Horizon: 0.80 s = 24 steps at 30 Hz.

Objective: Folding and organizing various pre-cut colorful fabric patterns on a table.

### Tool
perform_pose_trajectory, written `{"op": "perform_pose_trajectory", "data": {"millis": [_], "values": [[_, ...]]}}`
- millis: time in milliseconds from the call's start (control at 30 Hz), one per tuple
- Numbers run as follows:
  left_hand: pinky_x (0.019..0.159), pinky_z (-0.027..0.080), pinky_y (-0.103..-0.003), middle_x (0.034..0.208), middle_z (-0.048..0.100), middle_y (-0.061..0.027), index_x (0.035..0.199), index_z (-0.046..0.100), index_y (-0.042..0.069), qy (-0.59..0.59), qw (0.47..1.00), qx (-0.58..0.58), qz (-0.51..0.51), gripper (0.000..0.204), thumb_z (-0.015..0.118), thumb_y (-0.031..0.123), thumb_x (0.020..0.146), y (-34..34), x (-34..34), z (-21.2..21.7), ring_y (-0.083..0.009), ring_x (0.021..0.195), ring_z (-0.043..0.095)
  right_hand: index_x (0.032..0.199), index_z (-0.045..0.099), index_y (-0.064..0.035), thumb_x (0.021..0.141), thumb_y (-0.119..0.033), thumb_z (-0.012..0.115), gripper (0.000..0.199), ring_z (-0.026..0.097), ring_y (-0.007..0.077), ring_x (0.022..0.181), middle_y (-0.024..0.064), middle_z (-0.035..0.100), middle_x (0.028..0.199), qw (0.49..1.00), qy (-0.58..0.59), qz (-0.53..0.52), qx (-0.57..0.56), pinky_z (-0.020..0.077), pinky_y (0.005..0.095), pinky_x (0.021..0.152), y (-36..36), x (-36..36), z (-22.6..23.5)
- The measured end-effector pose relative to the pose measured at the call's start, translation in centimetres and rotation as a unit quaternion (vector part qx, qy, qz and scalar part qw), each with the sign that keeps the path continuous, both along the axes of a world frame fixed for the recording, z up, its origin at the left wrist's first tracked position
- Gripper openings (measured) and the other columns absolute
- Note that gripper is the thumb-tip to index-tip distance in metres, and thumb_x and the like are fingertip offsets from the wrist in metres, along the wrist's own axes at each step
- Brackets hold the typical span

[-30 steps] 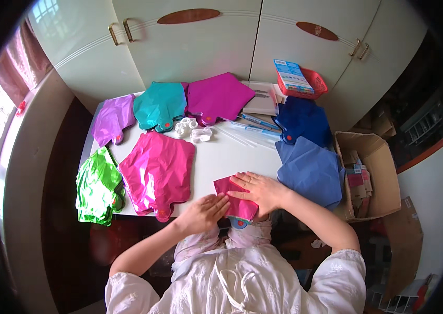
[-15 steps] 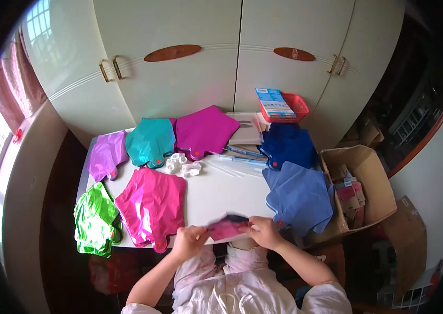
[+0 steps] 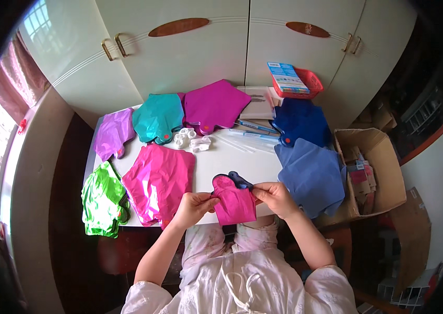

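A small folded foil balloon (image 3: 236,206), magenta with a dark blue rim along its top, is held above the table's front edge. My left hand (image 3: 195,206) pinches its left side, and my right hand (image 3: 276,199) grips the right side near a dark, twisted flap. Flat foil balloons lie around it: a shiny pink pile (image 3: 160,180) left of my left hand, and slate-blue sheets (image 3: 313,178) right of my right hand. Farther back are teal (image 3: 157,116), purple (image 3: 216,107), lilac (image 3: 112,133) and navy (image 3: 305,123) ones, with bright green (image 3: 101,201) at the near left.
White ribbon rolls (image 3: 192,141) sit mid-table beside thin clear strips (image 3: 234,141) and blue-labelled packets (image 3: 257,130). At the back right, a red basket (image 3: 313,86) holds a blue-and-white package (image 3: 287,77). An open cardboard box (image 3: 394,183) with small cartons stands right of the table.
The folded balloon was blurred and tilted flatter; now it hangs more upright between my hands, its pink face showing. My view has shifted, so the table appears higher and farther right.
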<state>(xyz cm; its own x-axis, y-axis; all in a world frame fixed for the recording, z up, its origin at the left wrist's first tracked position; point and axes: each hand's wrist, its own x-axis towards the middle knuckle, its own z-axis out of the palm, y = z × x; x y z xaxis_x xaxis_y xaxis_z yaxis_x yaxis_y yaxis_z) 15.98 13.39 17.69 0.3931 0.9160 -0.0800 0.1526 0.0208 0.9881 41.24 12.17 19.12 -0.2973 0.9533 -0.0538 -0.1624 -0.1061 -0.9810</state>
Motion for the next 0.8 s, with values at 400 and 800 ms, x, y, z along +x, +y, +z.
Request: {"op": "perform_pose_trajectory", "data": {"millis": [400, 800], "values": [[0.053, 0.045, -0.021, 0.062, 0.058, 0.0015, 0.082, 0.066, -0.004, 0.019, 0.999, 0.037, 0.03, 0.016, 0.063, 0.012, 0.086, 0.4, 0.2, -0.5, -0.0029, 0.059, 0.053, 0.092, 0.063, 0.0043, 0.083, 0.0, 0.058, 0.011, 0.062, 0.0088, 0.076, 0.0068, 0.067, 0.083, 0.978, -0.071, -0.13, 0.149, 0.0508, 0.0229, 0.069, -0.3, -1.8, -2.5], [0.054, 0.046, -0.021, 0.064, 0.06, 0.0014, 0.085, 0.067, -0.004, -0.005, 1.0, -0.005, 0.022, 0.014, 0.064, 0.01, 0.085, 0.9, 0.4, -1.2, -0.0029, 0.059, 0.053, 0.098, 0.06, 0.0032, 0.08, -0.006, 0.068, 0.021, 0.061, 0.0085, 0.071, 0.0066, 0.066, 0.079, 0.976, -0.074, -0.18, 0.099, 0.048, 0.0207, 0.065, -0.4, -2.6, -2.6]]}}
